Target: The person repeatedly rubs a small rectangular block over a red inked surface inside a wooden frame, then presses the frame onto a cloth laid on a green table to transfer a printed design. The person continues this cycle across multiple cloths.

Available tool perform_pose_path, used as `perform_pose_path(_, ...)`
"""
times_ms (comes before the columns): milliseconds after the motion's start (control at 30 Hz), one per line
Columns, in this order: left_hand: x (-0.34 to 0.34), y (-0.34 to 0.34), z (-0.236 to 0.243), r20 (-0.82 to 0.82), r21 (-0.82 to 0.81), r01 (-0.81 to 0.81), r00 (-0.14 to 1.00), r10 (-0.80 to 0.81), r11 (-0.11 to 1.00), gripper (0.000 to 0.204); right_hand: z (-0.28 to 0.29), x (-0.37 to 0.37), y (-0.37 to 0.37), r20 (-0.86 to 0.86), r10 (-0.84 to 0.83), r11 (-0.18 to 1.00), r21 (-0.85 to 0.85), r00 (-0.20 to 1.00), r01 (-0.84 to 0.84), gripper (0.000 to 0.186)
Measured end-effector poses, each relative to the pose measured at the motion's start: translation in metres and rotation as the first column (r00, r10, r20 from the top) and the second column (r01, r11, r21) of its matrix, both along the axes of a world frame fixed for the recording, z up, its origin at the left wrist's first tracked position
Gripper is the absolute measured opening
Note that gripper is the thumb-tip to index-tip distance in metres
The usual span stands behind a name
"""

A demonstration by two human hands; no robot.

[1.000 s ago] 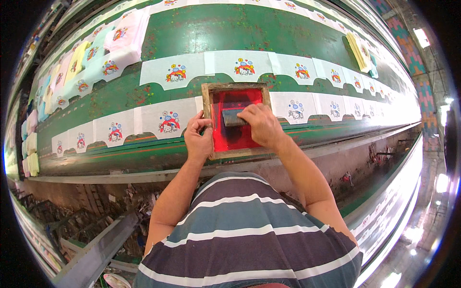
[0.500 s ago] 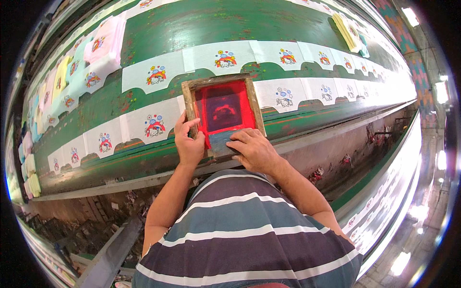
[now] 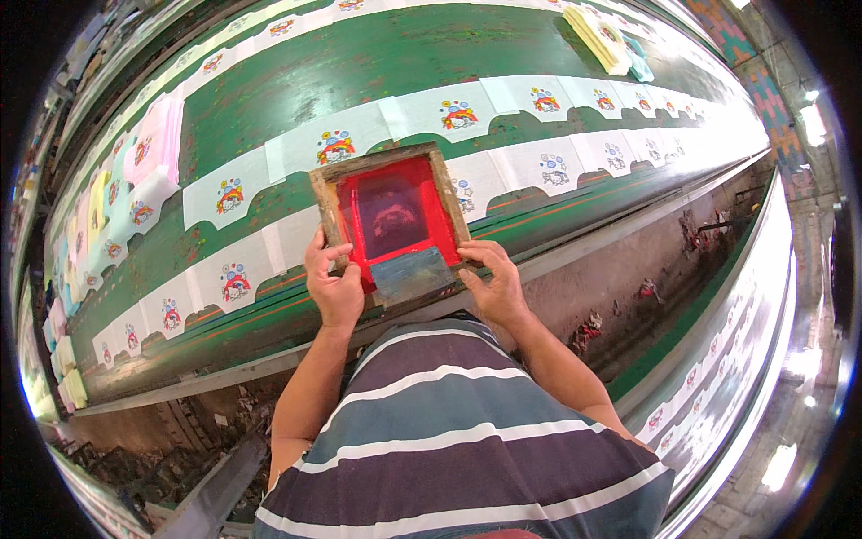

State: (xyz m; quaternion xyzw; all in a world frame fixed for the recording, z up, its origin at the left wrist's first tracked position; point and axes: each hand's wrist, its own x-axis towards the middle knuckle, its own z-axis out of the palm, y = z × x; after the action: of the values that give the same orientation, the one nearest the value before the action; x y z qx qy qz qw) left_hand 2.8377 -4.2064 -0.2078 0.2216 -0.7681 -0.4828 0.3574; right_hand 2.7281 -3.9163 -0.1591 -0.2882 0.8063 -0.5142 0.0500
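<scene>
A wooden screen printing frame (image 3: 437, 184) lies tilted in front of me, over the near row of white cloth pieces. Red ink surrounds a dark mesh window (image 3: 392, 216) inside it. Across its near end rests a blue-grey squeegee (image 3: 411, 275). My left hand (image 3: 336, 280) is closed on the frame's left side, thumb toward the inside. At the right side near the corner, my right hand (image 3: 494, 280) grips the frame's edge between thumb and fingers. What lies directly beneath the frame is hidden.
Printed white cloth pieces (image 3: 235, 282) run in rows along the long green table (image 3: 296, 76). Pastel cloth stacks sit at the left (image 3: 154, 148) and a yellow stack (image 3: 597, 40) at the far right. A ledge (image 3: 575, 247) borders the near side, above a littered gap.
My right hand has left the squeegee and now holds the frame's right side. The frame sits further left in view and is turned slightly; the printed cloths' positions in view have shifted too.
</scene>
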Motion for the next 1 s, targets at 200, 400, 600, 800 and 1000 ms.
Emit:
perform_pose_path(200,-0.059,0.067,-0.015,-0.019,0.085,0.029,0.999,-0.027,0.996,0.03,-0.002,-0.056,0.072,-0.052,0.011,1.0,0.017,0.999,-0.01,0.044)
perform_pose_path(400,-0.076,0.097,-0.021,-0.006,0.141,0.016,1.0,-0.015,0.99,0.027,0.0,-0.085,0.114,-0.011,0.104,0.995,0.01,0.995,-0.104,0.044)
perform_pose_path(600,-0.075,0.097,-0.021,0.032,0.185,-0.012,0.999,0.006,0.983,0.024,0.001,-0.093,0.124,-0.006,0.174,0.985,-0.014,0.985,-0.174,0.042)
perform_pose_path(800,-0.077,0.098,-0.02,0.065,0.151,-0.032,0.998,0.022,0.988,0.022,0.005,-0.095,0.122,-0.098,0.173,0.985,0.04,0.98,-0.17,0.041)
perform_pose_path(1000,-0.078,0.1,-0.024,0.03,0.184,-0.024,0.999,0.019,0.983,0.023,0.022,-0.092,0.104,-0.329,0.311,0.95,0.122,0.891,-0.287,0.041)
